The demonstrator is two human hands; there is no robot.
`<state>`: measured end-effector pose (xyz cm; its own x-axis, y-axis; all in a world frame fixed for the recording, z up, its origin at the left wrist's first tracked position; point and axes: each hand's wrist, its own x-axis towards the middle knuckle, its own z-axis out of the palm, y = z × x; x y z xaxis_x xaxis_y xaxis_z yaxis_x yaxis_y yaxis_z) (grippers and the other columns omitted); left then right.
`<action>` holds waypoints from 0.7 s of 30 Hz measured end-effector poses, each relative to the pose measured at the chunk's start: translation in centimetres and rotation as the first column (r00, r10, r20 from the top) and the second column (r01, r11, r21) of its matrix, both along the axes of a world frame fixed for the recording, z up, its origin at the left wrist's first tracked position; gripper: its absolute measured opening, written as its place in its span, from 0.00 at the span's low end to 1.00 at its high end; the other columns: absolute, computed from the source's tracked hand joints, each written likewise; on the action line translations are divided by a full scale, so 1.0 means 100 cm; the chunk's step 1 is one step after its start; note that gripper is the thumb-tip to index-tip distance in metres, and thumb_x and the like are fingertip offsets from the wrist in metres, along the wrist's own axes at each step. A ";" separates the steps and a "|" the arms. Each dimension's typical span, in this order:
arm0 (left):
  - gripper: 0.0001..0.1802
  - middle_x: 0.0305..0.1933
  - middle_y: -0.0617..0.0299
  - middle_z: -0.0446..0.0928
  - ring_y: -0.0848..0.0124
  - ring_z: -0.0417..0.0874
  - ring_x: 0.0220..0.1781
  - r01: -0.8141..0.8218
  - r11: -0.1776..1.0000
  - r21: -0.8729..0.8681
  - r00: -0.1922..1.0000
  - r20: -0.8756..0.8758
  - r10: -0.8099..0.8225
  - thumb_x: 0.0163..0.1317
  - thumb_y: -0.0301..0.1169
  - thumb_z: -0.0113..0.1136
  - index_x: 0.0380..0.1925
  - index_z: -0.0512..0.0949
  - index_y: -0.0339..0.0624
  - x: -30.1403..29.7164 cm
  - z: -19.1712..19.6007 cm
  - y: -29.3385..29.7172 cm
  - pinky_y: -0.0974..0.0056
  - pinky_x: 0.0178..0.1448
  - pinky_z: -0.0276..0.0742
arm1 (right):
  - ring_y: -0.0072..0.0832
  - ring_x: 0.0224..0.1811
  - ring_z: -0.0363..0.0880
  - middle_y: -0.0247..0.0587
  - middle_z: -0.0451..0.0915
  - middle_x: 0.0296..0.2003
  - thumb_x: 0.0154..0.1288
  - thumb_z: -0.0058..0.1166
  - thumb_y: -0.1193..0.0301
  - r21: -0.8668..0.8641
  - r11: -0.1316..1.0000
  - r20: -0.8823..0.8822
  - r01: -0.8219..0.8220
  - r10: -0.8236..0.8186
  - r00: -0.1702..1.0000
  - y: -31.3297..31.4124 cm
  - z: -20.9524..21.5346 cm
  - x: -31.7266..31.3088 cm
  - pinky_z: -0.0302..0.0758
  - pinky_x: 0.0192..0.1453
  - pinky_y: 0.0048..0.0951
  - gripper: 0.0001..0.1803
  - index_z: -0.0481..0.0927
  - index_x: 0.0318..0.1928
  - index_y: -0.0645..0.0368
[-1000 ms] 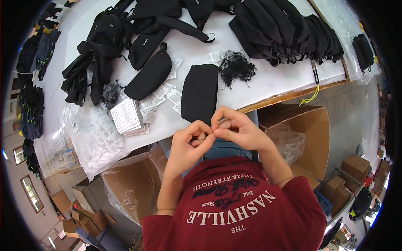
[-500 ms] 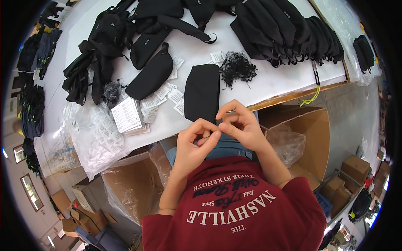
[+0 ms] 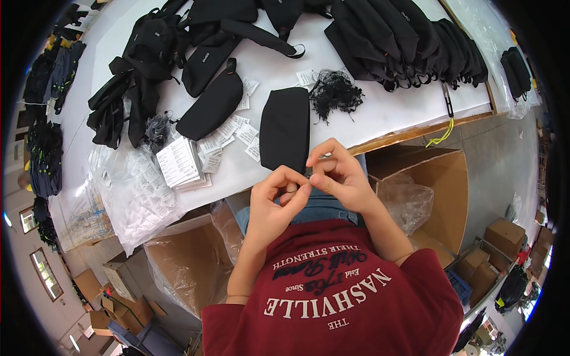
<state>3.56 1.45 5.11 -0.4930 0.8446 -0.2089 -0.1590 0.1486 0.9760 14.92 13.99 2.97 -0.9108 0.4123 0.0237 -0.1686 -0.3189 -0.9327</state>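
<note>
At the table's near edge, my left hand [image 3: 278,194] and my right hand [image 3: 341,181] meet fingertip to fingertip, both pinching. Whatever lies between the fingertips is too small to make out. Just beyond them a flat black fabric pouch [image 3: 285,127] rests on the white table [image 3: 350,132], its near end partly behind my fingers. A tangle of thin black cords [image 3: 335,96] lies right of the pouch. On its left are scattered white printed tags [image 3: 227,132], a second black pouch [image 3: 212,110] and a stack of white printed cards [image 3: 178,163].
Black bags [image 3: 148,47] are heaped at the far left, and a row of black pouches [image 3: 398,41] stands far right. A clear plastic bag of tags [image 3: 133,196] hangs over the near left edge. Open cardboard boxes [image 3: 436,190] stand below the table. A yellow-green cord [image 3: 440,135] dangles at right.
My hands stay pinched together at nearly the same spot, with only slight finger movement. The table and its things sit marginally higher and further left in the picture.
</note>
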 end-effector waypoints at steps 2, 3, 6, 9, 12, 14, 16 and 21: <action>0.04 0.17 0.77 0.58 0.87 0.54 0.21 0.019 1.000 0.015 1.000 0.021 -0.019 0.57 0.21 0.60 0.27 0.75 0.37 0.001 -0.001 0.000 0.77 0.26 0.50 | 0.11 0.21 0.59 0.25 0.67 0.20 0.69 0.52 0.69 -0.093 0.996 -0.004 -0.017 0.017 1.000 0.001 0.000 0.000 0.55 0.25 0.15 0.12 0.66 0.47 0.59; 0.04 0.17 0.77 0.58 0.87 0.54 0.21 0.018 1.000 0.014 1.000 0.022 -0.018 0.57 0.21 0.60 0.27 0.75 0.37 0.001 -0.001 -0.001 0.77 0.26 0.50 | 0.12 0.20 0.59 0.25 0.67 0.20 0.69 0.53 0.69 -0.185 0.982 -0.011 -0.034 0.033 0.999 0.001 0.000 0.000 0.55 0.25 0.15 0.13 0.66 0.47 0.59; 0.04 0.17 0.77 0.58 0.87 0.54 0.21 0.015 1.000 0.028 1.000 0.020 -0.015 0.57 0.20 0.60 0.27 0.75 0.37 0.001 0.001 0.001 0.78 0.26 0.50 | 0.12 0.20 0.59 0.25 0.67 0.20 0.69 0.53 0.69 -0.225 0.974 -0.042 -0.036 0.027 0.999 0.001 -0.004 0.002 0.56 0.24 0.15 0.13 0.65 0.47 0.59; 0.04 0.17 0.77 0.58 0.87 0.54 0.21 0.013 1.000 0.028 0.999 0.031 -0.014 0.57 0.20 0.60 0.27 0.75 0.37 0.001 0.002 0.001 0.78 0.26 0.51 | 0.13 0.19 0.60 0.26 0.67 0.20 0.69 0.52 0.69 -0.221 0.974 -0.035 -0.040 0.033 0.999 0.001 -0.006 0.002 0.56 0.24 0.15 0.13 0.65 0.47 0.59; 0.04 0.18 0.77 0.58 0.87 0.54 0.21 0.024 0.999 0.038 0.999 0.032 -0.025 0.57 0.20 0.60 0.28 0.74 0.37 0.000 0.001 0.000 0.77 0.26 0.50 | 0.13 0.19 0.60 0.26 0.67 0.20 0.69 0.52 0.69 -0.233 0.972 -0.049 -0.043 0.032 0.998 0.000 -0.007 0.002 0.57 0.24 0.15 0.12 0.65 0.47 0.59; 0.04 0.18 0.76 0.58 0.87 0.54 0.21 0.040 0.999 0.030 0.996 0.076 -0.042 0.58 0.20 0.60 0.27 0.74 0.36 0.000 0.001 -0.001 0.77 0.26 0.50 | 0.13 0.19 0.60 0.26 0.67 0.20 0.69 0.52 0.69 -0.233 0.971 -0.046 -0.045 0.035 0.998 0.000 -0.006 0.002 0.57 0.24 0.15 0.12 0.65 0.46 0.59; 0.04 0.18 0.76 0.58 0.87 0.54 0.21 0.035 0.999 0.039 0.996 0.077 -0.038 0.58 0.20 0.60 0.27 0.74 0.36 0.000 0.001 -0.002 0.77 0.26 0.50 | 0.13 0.19 0.60 0.26 0.67 0.20 0.69 0.52 0.70 -0.234 0.971 -0.044 -0.047 0.038 0.998 0.000 -0.006 0.002 0.57 0.24 0.15 0.12 0.65 0.46 0.59; 0.03 0.18 0.76 0.58 0.87 0.54 0.22 0.035 0.998 0.047 0.996 0.084 -0.039 0.58 0.20 0.59 0.28 0.74 0.36 0.001 0.001 -0.002 0.78 0.26 0.50 | 0.13 0.19 0.60 0.26 0.67 0.20 0.69 0.52 0.70 -0.246 0.965 -0.044 -0.092 0.084 0.996 0.000 -0.005 0.002 0.57 0.23 0.15 0.12 0.65 0.46 0.58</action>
